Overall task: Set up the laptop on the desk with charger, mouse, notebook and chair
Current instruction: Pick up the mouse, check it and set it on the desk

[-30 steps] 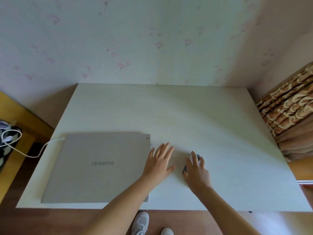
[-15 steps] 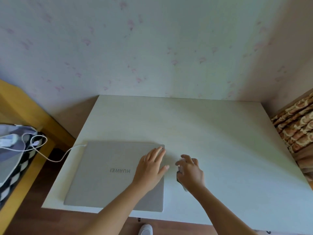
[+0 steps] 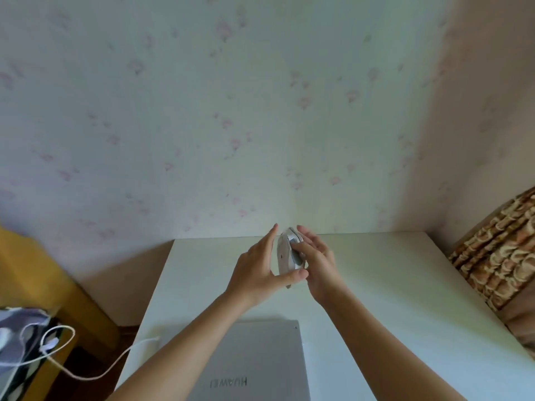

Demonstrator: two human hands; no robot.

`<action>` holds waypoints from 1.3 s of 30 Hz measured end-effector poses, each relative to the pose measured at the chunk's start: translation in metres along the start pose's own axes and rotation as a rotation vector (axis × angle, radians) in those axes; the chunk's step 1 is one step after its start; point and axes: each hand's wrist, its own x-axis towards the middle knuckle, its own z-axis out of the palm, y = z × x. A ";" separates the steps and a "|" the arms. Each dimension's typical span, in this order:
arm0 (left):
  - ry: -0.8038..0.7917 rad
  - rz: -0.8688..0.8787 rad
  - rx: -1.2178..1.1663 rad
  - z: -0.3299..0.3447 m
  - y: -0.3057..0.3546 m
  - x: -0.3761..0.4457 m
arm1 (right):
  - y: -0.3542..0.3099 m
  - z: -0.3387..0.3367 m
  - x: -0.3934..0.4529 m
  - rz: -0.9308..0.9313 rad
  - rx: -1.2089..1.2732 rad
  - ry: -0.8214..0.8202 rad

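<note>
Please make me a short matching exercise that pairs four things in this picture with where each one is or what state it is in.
Things:
1. mouse
2. laptop
3. white cable
4. patterned curtain

Places or states:
A. lid shut, flat on the desk
B. at the right edge, beside the desk
C. lifted above the desk between both hands
D. running off the desk's left side

Pairs: 1-C, 2-A, 3-D, 4-B

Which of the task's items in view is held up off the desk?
The mouse, gripped between the left hand and right hand. The closed laptop and its white charger cable are not lifted.
</note>
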 end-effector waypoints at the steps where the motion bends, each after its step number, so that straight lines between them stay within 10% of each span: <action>1: 0.012 0.012 -0.031 -0.009 0.006 0.004 | -0.006 0.005 0.001 0.001 0.038 -0.018; 13: 0.050 0.193 -0.073 -0.056 0.051 0.032 | -0.057 0.029 0.005 0.017 0.293 -0.247; 39: 0.370 0.474 0.373 -0.067 0.056 0.045 | -0.086 0.023 0.020 -0.182 -0.224 -0.364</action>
